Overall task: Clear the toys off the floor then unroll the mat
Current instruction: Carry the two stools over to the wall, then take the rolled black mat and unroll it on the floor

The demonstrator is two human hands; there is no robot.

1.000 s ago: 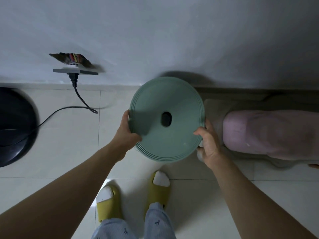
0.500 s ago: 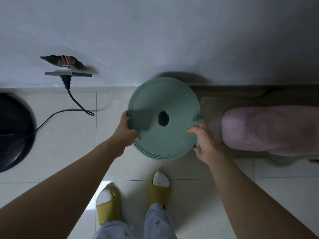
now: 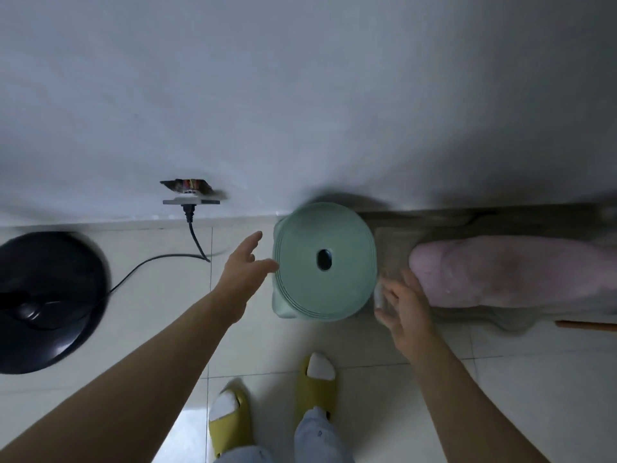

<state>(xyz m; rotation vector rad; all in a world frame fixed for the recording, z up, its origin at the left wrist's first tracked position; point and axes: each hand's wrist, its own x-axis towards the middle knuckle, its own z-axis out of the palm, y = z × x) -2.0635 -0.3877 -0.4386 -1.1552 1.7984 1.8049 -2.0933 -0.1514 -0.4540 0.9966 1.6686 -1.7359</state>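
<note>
Green stool (image 3: 324,262) stands on the floor (image 3: 160,295) against the wall (image 3: 300,95). Left hand (image 3: 245,272) at 9 o'clock, right hand (image 3: 405,304) at 4 o'clock; both 2 hands released, fingers spread.

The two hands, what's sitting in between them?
In the head view, a round green stool with a dark hole in its top stands on the floor between the left hand and the right hand. Both hands are open.
</note>
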